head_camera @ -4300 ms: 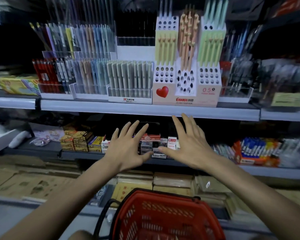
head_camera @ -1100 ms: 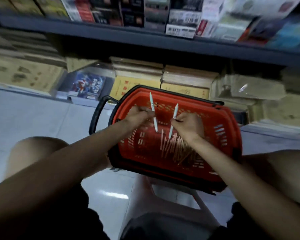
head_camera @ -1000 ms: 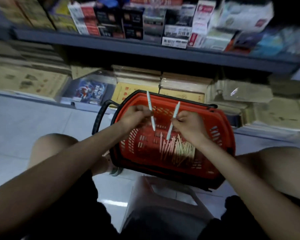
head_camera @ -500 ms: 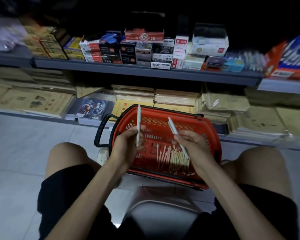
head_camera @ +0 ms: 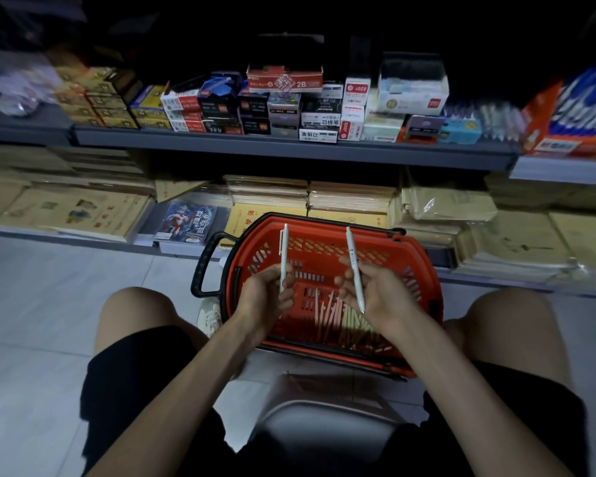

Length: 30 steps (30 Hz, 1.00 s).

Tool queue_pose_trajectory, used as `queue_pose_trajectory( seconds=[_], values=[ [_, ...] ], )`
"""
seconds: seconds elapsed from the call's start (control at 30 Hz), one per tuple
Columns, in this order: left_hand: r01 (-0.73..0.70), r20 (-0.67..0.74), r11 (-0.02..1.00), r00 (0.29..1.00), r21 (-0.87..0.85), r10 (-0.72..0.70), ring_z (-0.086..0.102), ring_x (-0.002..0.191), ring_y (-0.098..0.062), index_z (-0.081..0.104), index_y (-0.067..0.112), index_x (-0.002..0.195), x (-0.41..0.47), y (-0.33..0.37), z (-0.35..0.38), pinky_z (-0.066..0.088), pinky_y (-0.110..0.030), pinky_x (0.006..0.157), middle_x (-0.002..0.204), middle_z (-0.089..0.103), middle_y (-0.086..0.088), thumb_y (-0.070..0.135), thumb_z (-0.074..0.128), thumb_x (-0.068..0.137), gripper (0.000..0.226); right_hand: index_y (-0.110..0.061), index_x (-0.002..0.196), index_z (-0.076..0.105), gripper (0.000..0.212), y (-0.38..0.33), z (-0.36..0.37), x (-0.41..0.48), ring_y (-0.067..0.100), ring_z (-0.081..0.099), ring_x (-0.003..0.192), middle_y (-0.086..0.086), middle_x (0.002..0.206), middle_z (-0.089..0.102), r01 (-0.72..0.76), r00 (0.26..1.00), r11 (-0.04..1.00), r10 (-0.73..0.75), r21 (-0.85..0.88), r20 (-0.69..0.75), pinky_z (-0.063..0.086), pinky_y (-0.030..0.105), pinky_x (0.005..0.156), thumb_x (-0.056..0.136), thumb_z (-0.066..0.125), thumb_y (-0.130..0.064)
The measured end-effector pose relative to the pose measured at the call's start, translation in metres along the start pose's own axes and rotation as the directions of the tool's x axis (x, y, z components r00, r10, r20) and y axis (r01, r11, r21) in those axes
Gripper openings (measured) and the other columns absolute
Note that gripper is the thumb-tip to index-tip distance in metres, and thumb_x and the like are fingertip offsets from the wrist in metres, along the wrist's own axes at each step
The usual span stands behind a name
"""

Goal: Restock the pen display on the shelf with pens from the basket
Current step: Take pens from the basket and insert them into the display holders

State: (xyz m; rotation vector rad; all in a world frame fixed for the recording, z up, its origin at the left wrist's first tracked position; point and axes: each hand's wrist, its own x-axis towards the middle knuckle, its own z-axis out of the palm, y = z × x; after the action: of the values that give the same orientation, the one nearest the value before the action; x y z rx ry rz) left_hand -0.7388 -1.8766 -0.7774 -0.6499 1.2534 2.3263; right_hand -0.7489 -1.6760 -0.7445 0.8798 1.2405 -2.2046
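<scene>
Down between the person's bare knees [head_camera: 135, 311], the red basket [head_camera: 424, 270] sits on the pale tiled floor [head_camera: 49, 304], its black handle [head_camera: 203, 266] swung out to the left. Loose pens [head_camera: 338, 315], pink and pale green, lie on its bottom toward the near right side, and the right wrist hides some of them.

The left hand [head_camera: 265, 294] grips a white pen [head_camera: 283, 256] upright, fingers curled round its lower half. The right hand [head_camera: 375, 294] pinches a second white pen [head_camera: 353, 266] between thumb and fingers, its top leaning left and its tip down across the palm. Both hands hover over the basket, apart from each other.

A light shoe [head_camera: 209, 315] touches the basket's left wall, and a grey stool [head_camera: 324, 421] seat shows at the near edge. Just behind the basket, brown paper packs [head_camera: 351, 197] are stacked on the lowest level, with a blue booklet [head_camera: 188, 223] to their left. Above them a grey shelf [head_camera: 289, 149] carries crowded small boxes [head_camera: 221, 108].

A red-and-white box [head_camera: 285, 80] on top reads "2B". The other box labels are too small or blurred to read.
</scene>
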Motion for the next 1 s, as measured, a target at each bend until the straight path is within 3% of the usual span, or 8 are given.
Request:
queue_pose_trajectory(
  seconds=[0.13,0.37,0.57,0.77,0.83,0.9,1.0],
  values=[
    [-0.028,0.045,0.999,0.999,-0.019,0.029,0.033,0.057,-0.013,0.057,0.009,0.099,0.001,-0.001,0.006,0.029,-0.025,0.052,0.073,0.047,-0.002,0.012,0.032,0.105,0.026,-0.002,0.115,0.073,0.027,0.003,0.001,-0.003,0.017,0.067,0.075,0.003,0.076,0.064,0.008,1.000,1.000,-0.008,-0.016,0.013,0.057,0.029,0.071,0.107,0.050,-0.014],
    [-0.147,0.021,0.987,0.989,0.061,0.146,0.055,0.065,-0.013,0.063,0.006,0.120,-0.002,0.004,0.012,0.046,-0.027,0.062,0.081,0.062,-0.002,0.018,0.043,0.109,0.026,-0.007,0.116,0.071,0.020,0.008,0.003,-0.009,0.026,0.075,0.104,0.011,0.107,0.072,0.098,0.995,0.992,-0.096,-0.073,0.029,0.057,0.035,0.091,0.104,0.058,-0.015],
    [-0.206,0.025,0.975,0.978,0.084,0.205,0.067,0.082,-0.018,0.063,0.000,0.123,-0.014,0.008,0.007,0.058,-0.032,0.077,0.094,0.069,-0.011,0.018,0.059,0.104,0.026,-0.012,0.120,0.066,0.025,0.005,-0.001,-0.022,0.024,0.076,0.106,0.010,0.111,0.079,0.217,0.976,0.968,-0.212,-0.126,0.054,0.055,0.039,0.098,0.095,0.071,-0.010],
    [-0.248,0.033,0.966,0.969,0.071,0.246,0.067,0.093,-0.026,0.066,-0.001,0.124,-0.030,0.016,0.008,0.057,-0.044,0.094,0.103,0.072,-0.016,0.016,0.070,0.095,0.033,0.003,0.120,0.068,0.032,0.005,0.008,-0.029,0.031,0.076,0.105,0.020,0.112,0.076,0.290,0.955,0.942,-0.271,-0.170,0.122,0.058,0.043,0.098,0.089,0.076,-0.002],
    [-0.272,0.044,0.961,0.962,0.056,0.269,0.065,0.098,-0.031,0.066,-0.001,0.123,-0.035,0.023,0.009,0.049,-0.056,0.106,0.107,0.070,-0.018,0.018,0.075,0.092,0.038,0.002,0.114,0.069,0.022,0.000,0.018,-0.035,0.027,0.076,0.097,0.018,0.105,0.075,0.343,0.936,0.912,-0.310,-0.227,0.167,0.059,0.035,0.089,0.093,0.072,-0.003],
    [-0.289,0.062,0.957,0.956,0.037,0.286,0.063,0.101,-0.035,0.066,-0.002,0.123,-0.039,0.031,0.012,0.043,-0.060,0.110,0.109,0.068,-0.020,0.019,0.077,0.091,0.040,-0.004,0.102,0.067,0.007,-0.010,0.031,-0.043,0.019,0.066,0.075,0.009,0.084,0.068,0.406,0.910,0.863,-0.353,-0.300,0.217,0.050,0.027,0.067,0.097,0.064,-0.002],
    [-0.329,0.082,0.944,0.942,0.028,0.326,0.063,0.098,-0.032,0.069,-0.003,0.117,-0.049,0.047,0.024,0.051,-0.048,0.101,0.105,0.068,-0.020,0.019,0.072,0.096,0.030,-0.016,0.092,0.063,0.010,-0.032,0.054,-0.055,0.010,0.041,0.056,-0.005,0.065,0.047,0.523,0.852,0.744,-0.443,-0.416,0.278,0.030,0.022,0.048,0.094,0.069,-0.008]
  ],
)
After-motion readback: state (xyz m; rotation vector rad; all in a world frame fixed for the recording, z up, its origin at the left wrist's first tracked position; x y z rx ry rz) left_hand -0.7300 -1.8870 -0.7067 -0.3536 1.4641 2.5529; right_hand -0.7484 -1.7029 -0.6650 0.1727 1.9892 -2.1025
